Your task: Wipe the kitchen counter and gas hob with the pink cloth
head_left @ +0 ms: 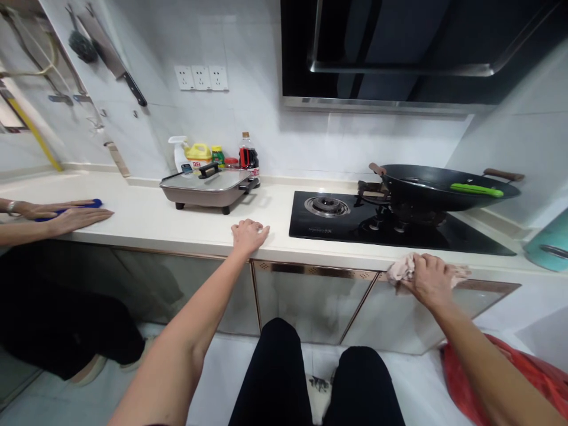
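Note:
My left hand (249, 238) rests on the white countertop (199, 228) near its front edge. Its fingers are loosely bent and apart, with nothing held. My right hand (431, 279) grips a crumpled pale pink rag (403, 269), pressed against the counter's front edge and the top of the cabinet door (399, 313) below. Just behind it lies the black glass gas stove (328, 225). A black wok (426, 189) sits on the stove's right burner, with a bright green-handled utensil (477, 190) inside. Left of the stove stands a lidded electric pan (204, 192).
At the far left, a co-worker's hands (80, 219) press a blue cloth (91, 203) on the counter. Bottles (248, 160) stand behind the pan. A range hood (399, 53) overhangs the stove. A teal container (550, 242) stands right; a red bag (461, 378) lies below.

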